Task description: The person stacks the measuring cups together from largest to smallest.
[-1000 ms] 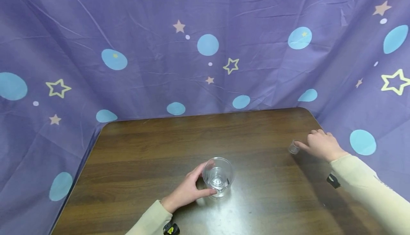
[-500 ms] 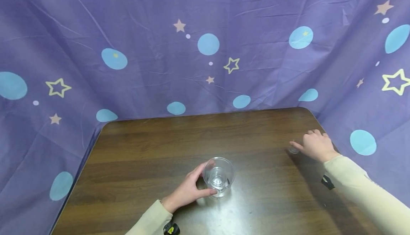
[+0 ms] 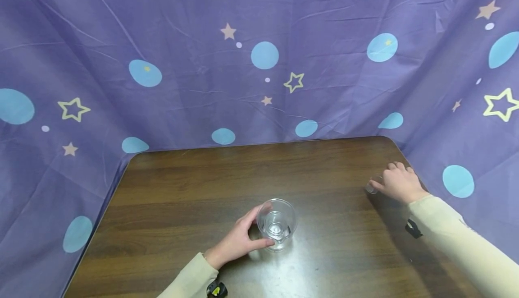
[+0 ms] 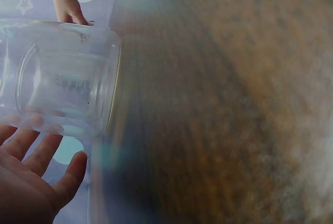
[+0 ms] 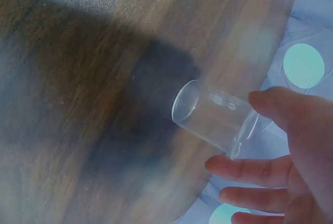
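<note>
Near the middle of the table stands a large clear plastic cup (image 3: 279, 217). My left hand (image 3: 237, 239) holds it from the left side, thumb in front and fingers around the back. What looks like a stepped base shows through its wall (image 4: 62, 78). At the right end of the table my right hand (image 3: 401, 184) is at a small clear cup (image 3: 371, 188). In the right wrist view the small cup (image 5: 213, 117) sits between the thumb (image 5: 270, 101) and index finger, gripped near one end. The other fingers extend past it.
The brown wooden table (image 3: 194, 176) has rounded far corners. A purple curtain (image 3: 202, 72) with blue dots and stars hangs right behind and beside it. The right hand is close to the table's right edge.
My right hand has shifted a little to the left, and its thumb now overlaps the small cup. The left hand and large cup have stayed in place.
</note>
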The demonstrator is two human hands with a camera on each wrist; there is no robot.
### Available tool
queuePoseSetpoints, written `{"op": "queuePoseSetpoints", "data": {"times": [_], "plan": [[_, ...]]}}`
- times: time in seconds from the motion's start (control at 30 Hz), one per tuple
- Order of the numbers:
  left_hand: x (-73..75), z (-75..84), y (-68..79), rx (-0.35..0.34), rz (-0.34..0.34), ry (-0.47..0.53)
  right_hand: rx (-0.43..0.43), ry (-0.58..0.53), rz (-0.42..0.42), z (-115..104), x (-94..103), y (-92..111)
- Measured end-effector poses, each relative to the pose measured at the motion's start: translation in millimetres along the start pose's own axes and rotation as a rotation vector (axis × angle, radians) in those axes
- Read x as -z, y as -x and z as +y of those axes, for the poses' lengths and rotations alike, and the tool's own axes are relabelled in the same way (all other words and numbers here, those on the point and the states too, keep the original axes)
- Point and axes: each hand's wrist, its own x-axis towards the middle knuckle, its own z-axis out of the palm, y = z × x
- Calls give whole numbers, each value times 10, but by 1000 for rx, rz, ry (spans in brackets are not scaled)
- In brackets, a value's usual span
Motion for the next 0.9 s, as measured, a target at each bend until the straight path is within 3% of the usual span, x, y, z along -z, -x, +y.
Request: {"op": "queuePoseSetpoints", "data": {"times": [0.47, 0.9], "plan": [[3, -12, -1, -5, 4, -4, 112, 3, 61, 52, 38, 46], [-2, -3, -5, 35, 1, -6, 338, -4, 111, -104, 244, 140]]}}
